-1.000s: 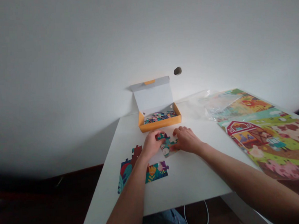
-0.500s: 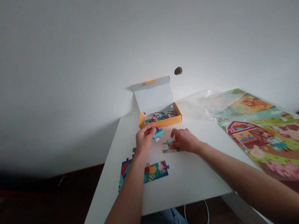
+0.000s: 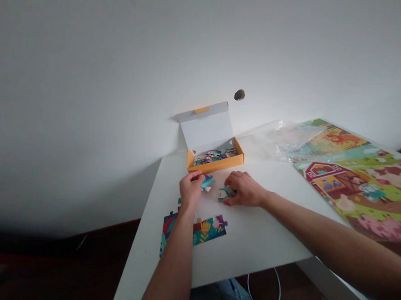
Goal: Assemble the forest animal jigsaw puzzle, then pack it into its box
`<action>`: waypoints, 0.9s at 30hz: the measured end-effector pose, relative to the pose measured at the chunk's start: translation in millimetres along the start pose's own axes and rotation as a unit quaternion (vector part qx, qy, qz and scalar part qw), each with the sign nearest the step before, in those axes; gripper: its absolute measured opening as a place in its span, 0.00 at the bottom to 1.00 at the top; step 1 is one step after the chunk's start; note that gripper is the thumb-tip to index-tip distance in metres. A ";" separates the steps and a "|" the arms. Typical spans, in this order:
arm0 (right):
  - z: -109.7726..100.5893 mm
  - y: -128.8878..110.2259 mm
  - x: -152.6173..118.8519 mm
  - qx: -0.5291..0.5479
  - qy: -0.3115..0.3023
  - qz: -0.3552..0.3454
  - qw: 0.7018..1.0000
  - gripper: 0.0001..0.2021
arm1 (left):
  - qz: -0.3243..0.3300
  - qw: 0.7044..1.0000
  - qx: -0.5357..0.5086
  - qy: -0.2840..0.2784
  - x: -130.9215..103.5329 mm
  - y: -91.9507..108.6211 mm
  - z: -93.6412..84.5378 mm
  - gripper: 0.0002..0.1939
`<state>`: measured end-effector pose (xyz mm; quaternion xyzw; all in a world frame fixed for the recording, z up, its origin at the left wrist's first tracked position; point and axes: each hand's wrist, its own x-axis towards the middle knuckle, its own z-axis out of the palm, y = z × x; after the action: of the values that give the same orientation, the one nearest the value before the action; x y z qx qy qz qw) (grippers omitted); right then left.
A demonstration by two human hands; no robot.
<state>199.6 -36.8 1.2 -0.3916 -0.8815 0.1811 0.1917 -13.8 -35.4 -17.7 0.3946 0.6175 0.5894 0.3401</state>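
Between thumb and fingers, my left hand (image 3: 191, 191) pinches a turquoise and purple puzzle piece (image 3: 207, 183) just above the table. My right hand (image 3: 244, 189) curls around another puzzle piece (image 3: 227, 193), teal and white, with thumb and fingers at its edges; the palm side hides part of it. Nearer to me lies a joined strip of puzzle (image 3: 209, 230) with a yellow flower, partly covered by my left forearm. Behind both hands stands an orange box (image 3: 218, 167), lid raised, with loose puzzle pieces (image 3: 216, 156) inside.
A clear plastic bag (image 3: 274, 141) lies right of the box, overlapping a large farm picture sheet (image 3: 360, 182) on the right side of the white table (image 3: 259, 250). The wall (image 3: 116, 82) rises directly behind the box. A white cable (image 3: 279, 284) hangs below the front edge.
My left hand has shifted slightly left and down with its puzzle piece. The fingers of my right hand have moved left and closed around the teal piece.
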 end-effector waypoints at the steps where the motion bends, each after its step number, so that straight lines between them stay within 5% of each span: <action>1: 0.5 0.6 1.0 0.015 0.014 0.002 1.000 0.25 | -0.003 1.000 0.000 -0.024 -2.5 1.3 0.9 0.17; 7: 0.0 -3.0 6.7 0.037 0.037 0.019 0.998 0.25 | -0.068 0.970 -0.019 -0.232 -23.8 15.8 13.4 0.20; 12: -14.3 -2.6 -3.2 -0.064 -0.004 0.051 0.997 0.38 | -0.094 0.982 -0.058 -0.155 -19.4 17.9 12.2 0.22; 17: -23.5 5.2 -11.0 -0.089 -0.065 0.056 0.992 0.23 | -0.123 0.979 -0.150 -0.059 -9.1 15.3 7.1 0.18; 23: -14.2 4.1 -4.9 0.024 0.011 0.039 0.999 0.20 | -0.091 0.987 -0.003 -0.134 -16.1 13.0 10.1 0.15; 27: -0.7 -2.7 3.2 0.096 0.098 0.009 0.991 0.18 | -0.131 0.959 -0.061 -0.244 -31.1 21.5 16.1 0.15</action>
<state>196.3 -35.9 3.7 -0.3947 -0.8336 0.2276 0.3122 16.5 -55.8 1.1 0.4200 0.5249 0.4622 0.5783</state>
